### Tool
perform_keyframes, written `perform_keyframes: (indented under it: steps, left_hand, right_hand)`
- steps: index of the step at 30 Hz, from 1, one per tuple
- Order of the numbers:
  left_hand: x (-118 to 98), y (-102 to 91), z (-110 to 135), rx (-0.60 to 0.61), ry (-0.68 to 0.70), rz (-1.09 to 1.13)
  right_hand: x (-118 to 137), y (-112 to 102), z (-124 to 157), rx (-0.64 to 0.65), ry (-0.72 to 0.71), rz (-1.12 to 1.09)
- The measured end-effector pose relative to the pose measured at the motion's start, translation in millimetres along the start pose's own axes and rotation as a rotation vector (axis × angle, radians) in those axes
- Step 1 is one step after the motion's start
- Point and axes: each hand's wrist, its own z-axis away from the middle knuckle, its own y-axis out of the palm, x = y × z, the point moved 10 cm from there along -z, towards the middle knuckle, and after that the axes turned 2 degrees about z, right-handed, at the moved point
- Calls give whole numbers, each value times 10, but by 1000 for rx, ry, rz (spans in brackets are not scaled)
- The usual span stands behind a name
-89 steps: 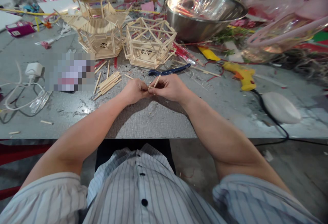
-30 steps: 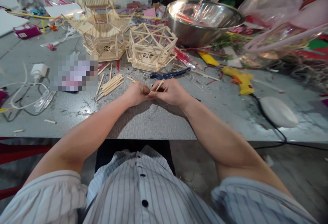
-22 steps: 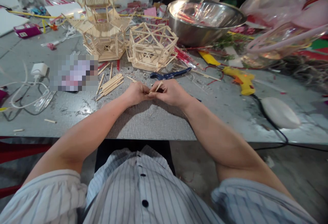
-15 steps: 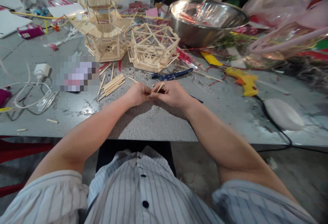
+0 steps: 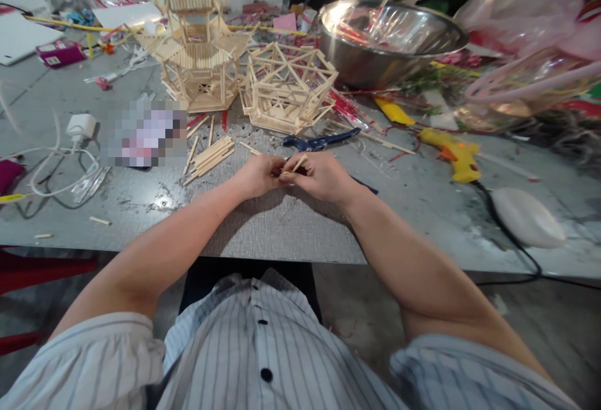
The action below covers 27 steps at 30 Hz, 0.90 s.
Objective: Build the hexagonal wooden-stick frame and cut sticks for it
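My left hand (image 5: 259,176) and my right hand (image 5: 320,175) meet over the grey table (image 5: 263,228), fingertips pinched together. Between them they hold a short thin wooden stick (image 5: 298,163), whose end pokes up from my right fingers. Both hands are closed on it. A loose pile of wooden sticks (image 5: 211,153) lies just to the left of my left hand. Blue-handled cutters (image 5: 319,141) lie right behind my hands.
Two stick-built models stand behind: a tall pagoda (image 5: 195,47) and a lattice frame (image 5: 287,87). A steel bowl (image 5: 389,37), a yellow glue gun (image 5: 453,150) with a black cord, a white charger (image 5: 79,127) with cable and scattered scraps lie around.
The view has shifted slightly, so everything sits a little lower and to the right. My hands stay pinched together on the stick with only small finger movements.
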Motion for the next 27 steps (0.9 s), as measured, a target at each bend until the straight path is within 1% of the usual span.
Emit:
perform_keyframes:
  steps: [3, 7, 10, 12, 14, 17, 19, 21, 23, 24, 27]
  left_hand:
    - [19, -14, -2, 2, -2, -5]
    - [46, -66, 9, -12, -42, 71]
    - [23, -103, 31, -18, -69, 116]
    - [-8, -103, 46, -1, -80, 175]
    - [-27, -66, 61, 47, -105, 276]
    - [-23, 11, 92, 117, -175, 404]
    - [-19, 50, 112, 140, -212, 446]
    - [-35, 74, 123, 147, -220, 475]
    - [-45, 70, 120, 124, -220, 526]
    - [-40, 55, 115, 96, -224, 568]
    - [16, -68, 88, -66, -233, 745]
  right_hand:
    - [-43, 0, -13, -23, 42, -83]
    - [-110, -43, -43, -85, 125, -253]
    - [-118, -63, -62, -92, 175, -354]
    - [-115, -79, -69, -95, 194, -406]
    - [-117, -94, -72, -101, 204, -450]
    - [-119, -49, -68, -59, 215, -495]
    - [-110, 4, -62, -11, 215, -496]
    - [-108, 41, -56, 21, 215, -486]
    - [-127, 38, -53, 11, 220, -480]
    - [-144, 12, -53, -19, 219, -475]
    - [-165, -165, -39, -197, 168, -384]
